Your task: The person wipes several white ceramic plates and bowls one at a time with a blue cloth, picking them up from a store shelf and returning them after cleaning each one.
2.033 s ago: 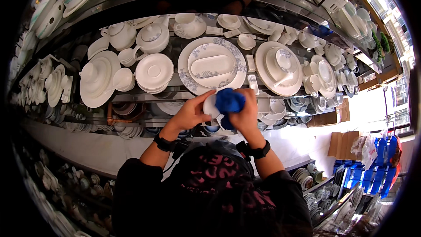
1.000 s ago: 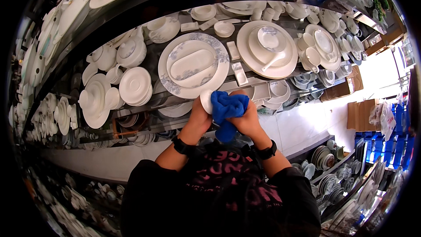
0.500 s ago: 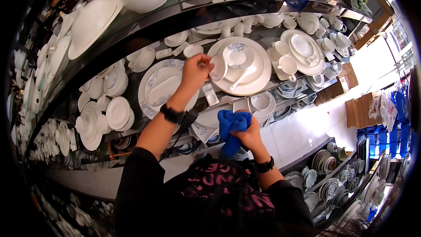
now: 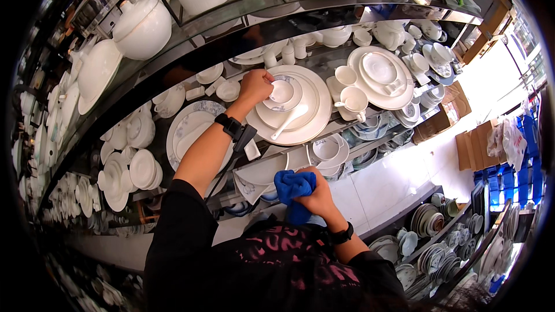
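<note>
My left hand [image 4: 254, 88] is closed at the left rim of a small white bowl [image 4: 281, 92]. That bowl sits inside a wider bowl with a blue floral pattern [image 4: 295, 101]. Both rest on a stack of large white plates [image 4: 317, 124], where a white spoon [image 4: 291, 120] lies in front of them. Lower down, close to my body, a bunched blue cloth [image 4: 295, 185] is gripped in my right hand [image 4: 318, 198].
White cups [image 4: 352, 103] and another plate stack [image 4: 399, 95] stand to the right. A blue-rimmed plate [image 4: 199, 107] lies left. An upper glass shelf [image 4: 266, 8] carrying lidded pots overhangs the back. Crowded lower racks [image 4: 428, 254] line the tiled floor [image 4: 399, 167].
My left hand has brought the small bowl from beside the patterned bowl into it. The view has shifted, so the shelf things sit further left. The blue cloth stays in my right hand.
</note>
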